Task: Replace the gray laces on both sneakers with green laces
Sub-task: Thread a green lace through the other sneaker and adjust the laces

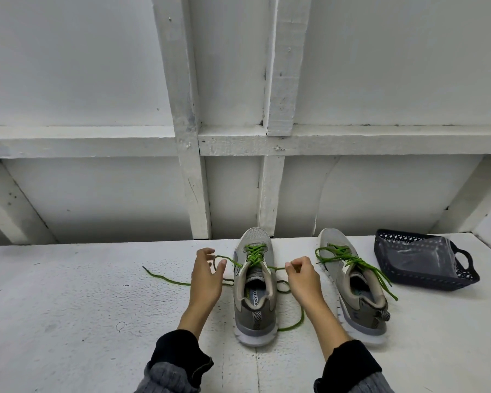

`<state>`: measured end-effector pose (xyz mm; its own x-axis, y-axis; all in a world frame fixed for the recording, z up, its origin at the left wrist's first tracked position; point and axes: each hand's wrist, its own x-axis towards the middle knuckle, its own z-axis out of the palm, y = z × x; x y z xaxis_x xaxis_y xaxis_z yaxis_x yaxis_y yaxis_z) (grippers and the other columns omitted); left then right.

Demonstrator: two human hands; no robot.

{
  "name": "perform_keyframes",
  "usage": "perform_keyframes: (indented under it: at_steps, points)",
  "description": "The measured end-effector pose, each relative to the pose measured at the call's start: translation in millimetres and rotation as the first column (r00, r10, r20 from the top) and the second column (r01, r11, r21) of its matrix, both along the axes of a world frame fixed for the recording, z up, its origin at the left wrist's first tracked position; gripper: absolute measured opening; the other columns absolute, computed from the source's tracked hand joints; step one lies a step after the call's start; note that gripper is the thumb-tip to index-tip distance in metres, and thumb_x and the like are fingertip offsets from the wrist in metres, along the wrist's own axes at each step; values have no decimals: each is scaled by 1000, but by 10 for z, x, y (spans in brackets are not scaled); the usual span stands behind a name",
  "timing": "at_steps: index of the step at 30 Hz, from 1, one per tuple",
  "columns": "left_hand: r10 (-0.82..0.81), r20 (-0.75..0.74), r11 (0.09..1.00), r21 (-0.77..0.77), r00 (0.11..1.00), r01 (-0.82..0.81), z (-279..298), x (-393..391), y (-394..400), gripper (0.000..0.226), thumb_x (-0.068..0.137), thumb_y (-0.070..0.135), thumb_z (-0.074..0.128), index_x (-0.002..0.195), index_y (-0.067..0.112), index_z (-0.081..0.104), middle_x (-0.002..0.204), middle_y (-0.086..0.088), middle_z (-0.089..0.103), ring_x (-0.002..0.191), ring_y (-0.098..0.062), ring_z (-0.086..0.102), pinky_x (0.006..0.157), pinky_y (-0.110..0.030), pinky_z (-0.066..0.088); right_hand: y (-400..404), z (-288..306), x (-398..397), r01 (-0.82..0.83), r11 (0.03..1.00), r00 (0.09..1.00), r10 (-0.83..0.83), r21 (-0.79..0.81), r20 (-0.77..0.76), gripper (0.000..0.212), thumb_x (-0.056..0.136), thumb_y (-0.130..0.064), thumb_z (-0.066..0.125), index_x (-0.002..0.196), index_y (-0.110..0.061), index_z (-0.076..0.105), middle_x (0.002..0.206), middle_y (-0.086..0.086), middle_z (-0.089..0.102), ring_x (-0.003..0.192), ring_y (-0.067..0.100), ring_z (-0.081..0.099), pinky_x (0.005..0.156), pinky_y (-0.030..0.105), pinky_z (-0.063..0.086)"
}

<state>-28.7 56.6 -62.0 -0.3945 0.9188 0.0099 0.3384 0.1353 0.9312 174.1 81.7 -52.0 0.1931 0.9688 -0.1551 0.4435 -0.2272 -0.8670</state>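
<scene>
A white, rough-painted counter [68,307] fills the lower half of the frame, and behind it a white wall [82,66] braced with painted wooden battens takes up the upper half. Two gray sneakers are seen on the counter, toes toward the wall: one at lower centre [254,287] and one just right of it [352,282]. Both are threaded with green laces; the lace of the right sneaker [349,258] is tied in a bow, while the lace of the centre sneaker [255,255] is laced but left loose, its ends trailing over the counter on both sides. One dark mesh basket [425,262] (something clear and plastic lies inside) is set at the right edge. Two hands are counted. The left hand [206,279] is spread, fingers apart, beside one lace strand. The right hand's [304,276] grip is closed on the other strand, pinched between thumb and fingers.
</scene>
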Motion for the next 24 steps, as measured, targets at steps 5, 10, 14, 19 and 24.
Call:
perform_keyframes:
  at_steps: [5, 10, 14, 19, 24]
  points:
    - [-34, -254, 988, 140, 967, 71, 67, 74, -78, 34, 95, 28, 59, 126, 19, 48, 127, 6, 43, 118, -14, 39, 94, -26, 33, -102, 72, -61, -10, 960, 996, -16, 280, 92, 23, 92, -12, 59, 115, -11, 59, 117, 4, 59, 115, 23, 51, 95, 32, 40]
    - [-192, -227, 958, 165, 955, 232, 80, 112, -119, 7, 90, 33, 64, 93, 29, 59, 103, 11, 57, 101, -2, 55, 82, -20, 43, -149, 179, -159, -217, 937, 976, 213, 274, 46, 11, 89, -20, 66, 98, -15, 71, 95, -3, 70, 89, 8, 62, 76, 12, 47]
    - [-295, -119, 940, 140, 948, 310, 32, 147, -150, 17, 86, 31, 72, 95, 29, 58, 104, 12, 62, 96, -1, 63, 81, -27, 55, -222, 99, -165, -247, 934, 969, 235, 259, 75, 18, 89, -21, 68, 106, -14, 69, 96, -5, 68, 90, 6, 61, 71, -1, 40]
    - [-326, -136, 923, 171, 936, 346, 39, 163, -158, 12, 94, 18, 60, 89, 29, 57, 99, 8, 59, 87, -10, 68, 78, -37, 58, -245, 89, -148, -285, 910, 955, 241, 302, 174, 8, 92, -21, 63, 95, -24, 56, 93, -4, 67, 88, 10, 64, 79, 27, 55]
    - [-311, -416, 924, 77, 855, 374, 77, 150, -163, 15, 94, 29, 58, 97, 37, 70, 110, 20, 54, 88, 2, 64, 77, -34, 55, -270, 75, -141, -267, 906, 959, 216, 330, 183, 17, 92, -21, 62, 87, -26, 47, 84, -5, 64, 82, 11, 64, 71, 29, 54]
